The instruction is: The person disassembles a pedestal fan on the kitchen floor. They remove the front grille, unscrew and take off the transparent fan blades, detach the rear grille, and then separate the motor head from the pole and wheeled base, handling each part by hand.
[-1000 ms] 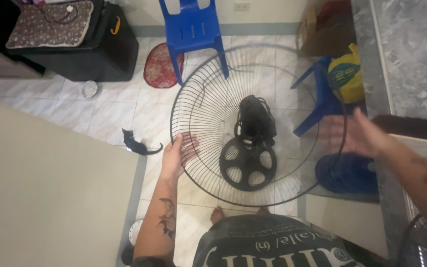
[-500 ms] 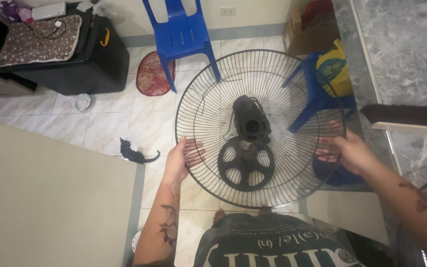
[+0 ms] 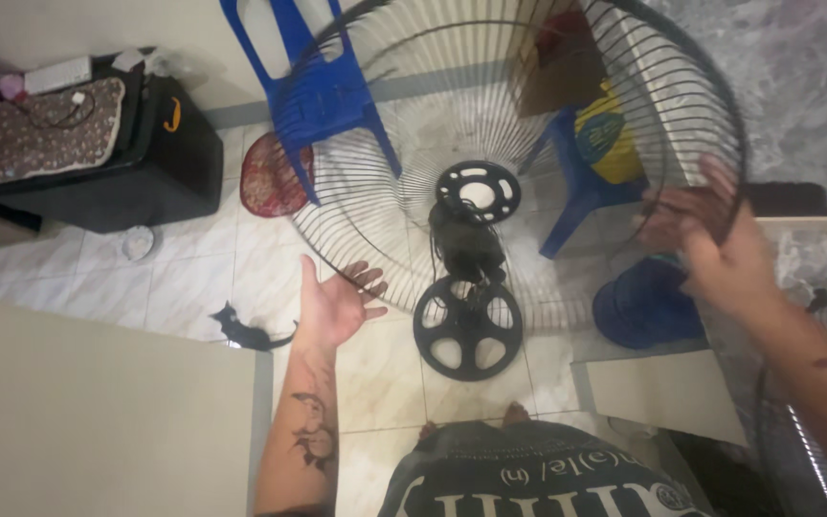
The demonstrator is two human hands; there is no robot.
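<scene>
left hand point(image 3: 335, 308): open, palm up, fingers spread, at the lower left rim of the fan guard point(image 3: 528, 153); whether it touches the wire i cannot tell.
right hand point(image 3: 710, 239): fingers curled around the right rim wires, gripping.
fan guard: big round wire cage, held tilted up in front of the person, over the fan motor point(image 3: 466, 244).
handling: likely light but wide and springy; thin wires bend, so hold the thicker outer rim at opposite sides.
beyond: blue chair point(image 3: 313, 86), small black cat point(image 3: 246, 333) on tiled floor point(image 3: 184, 278).
</scene>
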